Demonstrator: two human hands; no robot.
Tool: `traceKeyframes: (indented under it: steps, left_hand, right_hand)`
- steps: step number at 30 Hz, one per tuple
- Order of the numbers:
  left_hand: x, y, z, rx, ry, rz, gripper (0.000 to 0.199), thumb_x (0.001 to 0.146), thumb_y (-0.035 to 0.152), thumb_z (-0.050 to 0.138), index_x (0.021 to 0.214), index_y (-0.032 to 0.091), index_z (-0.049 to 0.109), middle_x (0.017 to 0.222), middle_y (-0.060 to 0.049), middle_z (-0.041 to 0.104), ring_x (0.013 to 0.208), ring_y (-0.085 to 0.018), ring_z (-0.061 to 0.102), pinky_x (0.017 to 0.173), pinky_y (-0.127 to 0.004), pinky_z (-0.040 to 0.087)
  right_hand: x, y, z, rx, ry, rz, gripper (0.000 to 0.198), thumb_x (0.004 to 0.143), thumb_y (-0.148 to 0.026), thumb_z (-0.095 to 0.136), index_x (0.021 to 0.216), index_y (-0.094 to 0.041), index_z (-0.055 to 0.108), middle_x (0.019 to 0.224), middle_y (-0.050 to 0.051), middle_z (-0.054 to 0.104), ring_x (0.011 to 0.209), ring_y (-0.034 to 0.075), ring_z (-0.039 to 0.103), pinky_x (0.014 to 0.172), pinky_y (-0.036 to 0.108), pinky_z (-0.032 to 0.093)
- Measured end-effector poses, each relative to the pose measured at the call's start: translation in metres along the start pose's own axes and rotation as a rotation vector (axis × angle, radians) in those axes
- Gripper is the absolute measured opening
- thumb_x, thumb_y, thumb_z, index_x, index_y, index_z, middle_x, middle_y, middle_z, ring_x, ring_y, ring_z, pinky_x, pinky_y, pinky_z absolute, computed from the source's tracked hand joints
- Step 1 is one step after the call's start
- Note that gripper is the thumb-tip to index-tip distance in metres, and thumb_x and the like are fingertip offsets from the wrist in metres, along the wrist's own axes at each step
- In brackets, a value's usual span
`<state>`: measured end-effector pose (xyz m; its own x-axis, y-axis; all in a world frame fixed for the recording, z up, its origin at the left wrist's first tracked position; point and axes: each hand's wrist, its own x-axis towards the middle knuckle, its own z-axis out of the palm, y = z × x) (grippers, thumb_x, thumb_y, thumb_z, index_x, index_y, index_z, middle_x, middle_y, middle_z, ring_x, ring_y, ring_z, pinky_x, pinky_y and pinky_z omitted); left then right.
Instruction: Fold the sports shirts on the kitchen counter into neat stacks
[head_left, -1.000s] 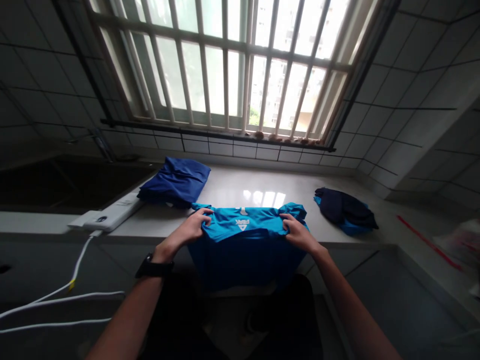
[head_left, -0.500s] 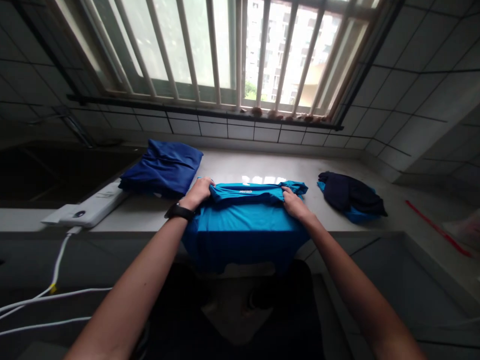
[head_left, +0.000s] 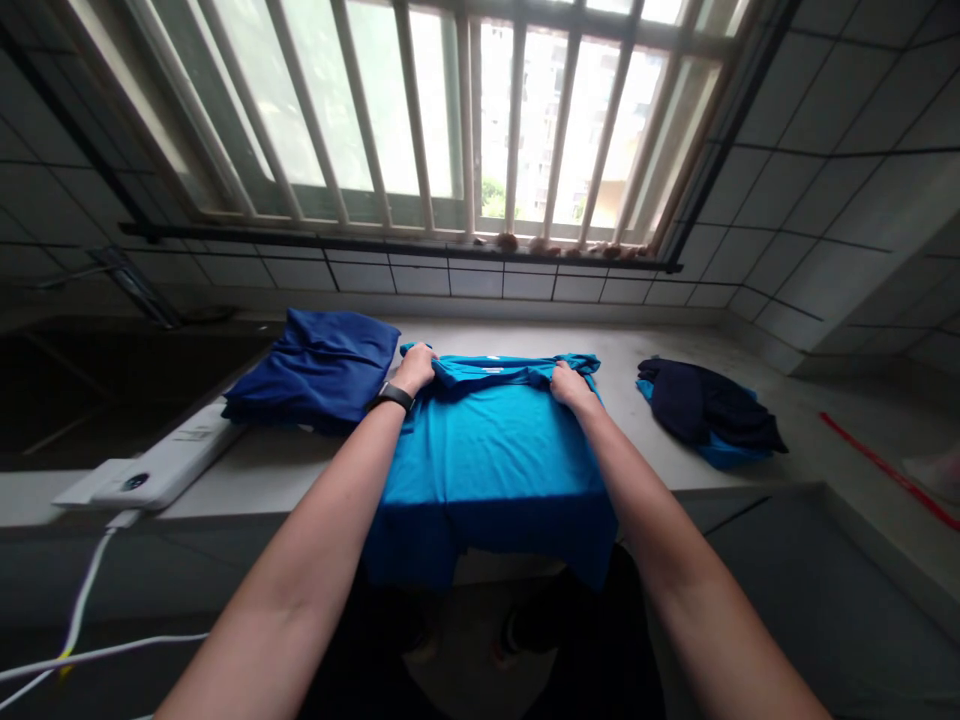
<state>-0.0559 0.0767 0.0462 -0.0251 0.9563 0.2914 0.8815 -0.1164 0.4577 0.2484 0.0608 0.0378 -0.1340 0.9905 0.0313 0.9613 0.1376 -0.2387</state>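
A bright blue T-shirt [head_left: 499,440] lies spread over the counter, its lower part hanging down past the front edge. At its far end the collar shows a small pale print. My left hand [head_left: 415,368], with a black watch on the wrist, grips the shirt's upper left corner. The upper right corner is pinched in my right hand [head_left: 571,384]. Fingertips of both hands are partly hidden in the cloth. Close by on the left rests a folded dark blue garment [head_left: 322,365].
A dark garment bundle with blue cloth under it [head_left: 709,410] lies on the counter [head_left: 622,340] to the right. At left are a white power strip [head_left: 161,465] with cables and a dark sink [head_left: 97,390]. A red strip [head_left: 889,468] lies far right. Behind is a barred window [head_left: 442,120].
Both hands have carried the shirt's collar end farther back over the counter, toward the wall. More of the shirt now lies flat on the top. The camera view has tilted slightly upward.
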Motion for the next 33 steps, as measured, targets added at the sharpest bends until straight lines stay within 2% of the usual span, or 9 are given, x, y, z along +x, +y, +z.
traceKeyframes:
  steps: [3, 5, 7, 10, 13, 18, 21, 27, 33]
  left_hand:
    - [-0.018, 0.006, -0.03, -0.049, 0.084, 0.009, 0.01, 0.069, 0.018, 0.057, 0.067, 0.018, 0.066, 0.105, -0.014, 0.074, 0.104, -0.027, 0.068, 0.101, -0.036, 0.053]
    - [-0.052, 0.002, -0.049, -0.126, 0.138, 0.077, 0.014, 0.074, 0.023, 0.053, 0.067, 0.018, 0.065, 0.11, -0.012, 0.074, 0.103, -0.025, 0.068, 0.1, -0.035, 0.053]
    - [-0.099, -0.008, -0.06, -0.182, 0.117, 0.15, 0.02, 0.078, 0.029, 0.052, 0.063, 0.019, 0.062, 0.111, -0.01, 0.073, 0.102, -0.024, 0.067, 0.099, -0.035, 0.053]
    - [-0.166, -0.026, -0.056, -0.192, -0.055, 0.203, 0.021, 0.073, 0.031, 0.054, 0.055, 0.021, 0.055, 0.11, -0.01, 0.073, 0.097, -0.023, 0.068, 0.095, -0.035, 0.055]
    - [-0.197, -0.036, -0.039, -0.168, -0.126, 0.168, 0.019, 0.071, 0.029, 0.052, 0.053, 0.022, 0.053, 0.114, -0.01, 0.072, 0.101, -0.024, 0.068, 0.096, -0.036, 0.055]
    - [-0.174, -0.027, -0.027, -0.13, -0.118, 0.127, 0.009, 0.064, 0.022, 0.048, 0.059, 0.022, 0.056, 0.107, -0.01, 0.073, 0.1, -0.024, 0.068, 0.098, -0.036, 0.054]
    - [-0.146, -0.022, -0.026, -0.091, -0.16, 0.071, 0.017, 0.062, 0.018, 0.047, 0.068, 0.022, 0.062, 0.103, -0.009, 0.075, 0.098, -0.023, 0.069, 0.099, -0.035, 0.054]
    - [-0.085, -0.029, -0.01, 0.03, -0.195, -0.011, 0.034, 0.059, 0.013, 0.054, 0.085, 0.017, 0.074, 0.109, -0.014, 0.077, 0.112, -0.031, 0.069, 0.106, -0.036, 0.051]
    - [-0.034, -0.017, 0.006, 0.133, -0.143, -0.095, 0.031, 0.069, 0.011, 0.056, 0.092, 0.014, 0.076, 0.119, -0.017, 0.075, 0.119, -0.03, 0.067, 0.109, -0.035, 0.048]
  right_hand:
    - [-0.017, -0.009, -0.014, 0.071, 0.091, -0.09, 0.04, 0.093, -0.009, 0.042, 0.125, -0.013, 0.065, 0.143, 0.018, 0.062, 0.132, 0.027, 0.06, 0.114, 0.038, 0.046]
    - [-0.047, -0.002, -0.019, 0.197, 0.241, -0.21, 0.039, 0.092, -0.009, 0.04, 0.122, -0.017, 0.064, 0.15, 0.014, 0.057, 0.141, 0.023, 0.052, 0.12, 0.036, 0.04]
    - [-0.089, 0.013, -0.017, 0.347, 0.342, -0.355, 0.029, 0.09, -0.012, 0.042, 0.107, -0.021, 0.064, 0.152, 0.011, 0.056, 0.141, 0.023, 0.05, 0.121, 0.038, 0.039]
    - [-0.15, 0.042, 0.001, 0.368, 0.243, -0.44, 0.02, 0.078, -0.008, 0.046, 0.084, -0.023, 0.057, 0.157, 0.01, 0.051, 0.138, 0.026, 0.054, 0.113, 0.042, 0.046]
    - [-0.18, 0.058, 0.026, 0.221, 0.13, -0.366, 0.021, 0.074, -0.005, 0.046, 0.081, -0.023, 0.054, 0.158, 0.012, 0.05, 0.129, 0.029, 0.06, 0.105, 0.045, 0.05]
    - [-0.162, 0.052, 0.042, 0.013, 0.084, -0.227, 0.025, 0.083, -0.004, 0.044, 0.095, -0.019, 0.059, 0.16, 0.016, 0.046, 0.115, 0.027, 0.067, 0.101, 0.043, 0.051]
    - [-0.139, 0.049, 0.034, -0.021, 0.051, -0.221, 0.03, 0.087, -0.003, 0.041, 0.104, -0.017, 0.061, 0.161, 0.017, 0.044, 0.121, 0.026, 0.065, 0.107, 0.04, 0.048]
    - [-0.09, 0.058, 0.026, -0.073, 0.01, -0.184, 0.031, 0.092, -0.007, 0.043, 0.113, -0.016, 0.062, 0.163, 0.016, 0.042, 0.131, 0.027, 0.06, 0.113, 0.04, 0.046]
    - [-0.043, 0.051, 0.021, -0.129, 0.0, -0.081, 0.034, 0.097, -0.012, 0.041, 0.124, -0.012, 0.061, 0.165, 0.018, 0.038, 0.13, 0.031, 0.061, 0.114, 0.042, 0.045]
